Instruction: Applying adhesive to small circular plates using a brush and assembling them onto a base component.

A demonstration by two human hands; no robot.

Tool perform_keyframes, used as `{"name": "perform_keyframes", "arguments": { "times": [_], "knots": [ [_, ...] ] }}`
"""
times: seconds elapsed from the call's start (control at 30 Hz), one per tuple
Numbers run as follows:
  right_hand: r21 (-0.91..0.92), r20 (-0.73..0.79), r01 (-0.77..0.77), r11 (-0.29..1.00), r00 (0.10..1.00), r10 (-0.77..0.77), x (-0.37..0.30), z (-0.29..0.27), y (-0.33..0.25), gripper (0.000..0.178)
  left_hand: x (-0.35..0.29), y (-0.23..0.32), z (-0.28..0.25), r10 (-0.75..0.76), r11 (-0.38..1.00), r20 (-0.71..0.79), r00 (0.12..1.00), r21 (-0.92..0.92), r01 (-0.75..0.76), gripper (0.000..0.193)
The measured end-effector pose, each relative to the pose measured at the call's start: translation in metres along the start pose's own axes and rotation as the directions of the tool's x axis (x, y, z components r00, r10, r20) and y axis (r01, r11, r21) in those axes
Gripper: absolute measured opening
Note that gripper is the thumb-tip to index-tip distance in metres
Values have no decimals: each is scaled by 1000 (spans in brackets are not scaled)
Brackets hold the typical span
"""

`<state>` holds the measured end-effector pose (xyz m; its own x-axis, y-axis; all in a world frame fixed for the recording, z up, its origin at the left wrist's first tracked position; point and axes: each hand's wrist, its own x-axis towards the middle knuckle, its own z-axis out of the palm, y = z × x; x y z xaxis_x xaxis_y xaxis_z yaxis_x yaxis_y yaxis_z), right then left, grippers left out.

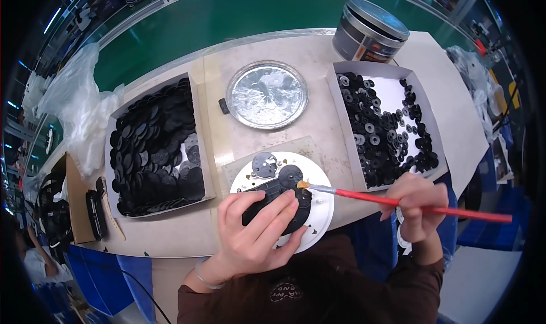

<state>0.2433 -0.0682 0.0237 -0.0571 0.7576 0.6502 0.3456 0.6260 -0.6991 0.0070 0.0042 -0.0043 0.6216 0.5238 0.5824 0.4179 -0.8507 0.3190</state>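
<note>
Brown shirt (355, 290) nearest, bottom centre; right hand (419, 203) clamped on red-handled paintbrush (364, 196), shaft running near-level leftward to round black gear (289, 175) on white disc (322, 210), lower centre, nearer left hand (253, 228), fingers splayed over it, pinch unclear.

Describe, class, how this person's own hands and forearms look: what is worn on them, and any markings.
Both the left hand and the right hand are ungloved. A thin, pale, rounded bangle circles the left wrist; none shows on the right. The dark brown fabric left sleeve and matching right sleeve stop short of the wrists, with no markings visible.
</note>
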Motion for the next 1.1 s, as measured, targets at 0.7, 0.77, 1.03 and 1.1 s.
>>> {"name": "perform_keyframes", "arguments": {
  "times": [0.7, 0.77, 1.03, 1.1],
  "knots": [
    [153, -266, -478, 865, 823, 502, 44, 17, 34, 14, 1, -1, 0, 13, 1000, -61, 998, -16, -14, 33],
    [188, -234, -577, 795, 760, 607, 47, 20, 34, 20, -1, -2, 0, 6, 999, -68, 998, -31, -8, 33],
    [186, -308, -682, 707, 643, 701, -3, -55, 29, 36, -8, -1, 3, 17, 996, -121, 992, -83, -27, 29],
    [15, -339, -748, 664, 620, 707, -6, -48, 22, 35, -9, -2, 3, 19, 997, -90, 996, -72, -25, 26]
  ]
}}
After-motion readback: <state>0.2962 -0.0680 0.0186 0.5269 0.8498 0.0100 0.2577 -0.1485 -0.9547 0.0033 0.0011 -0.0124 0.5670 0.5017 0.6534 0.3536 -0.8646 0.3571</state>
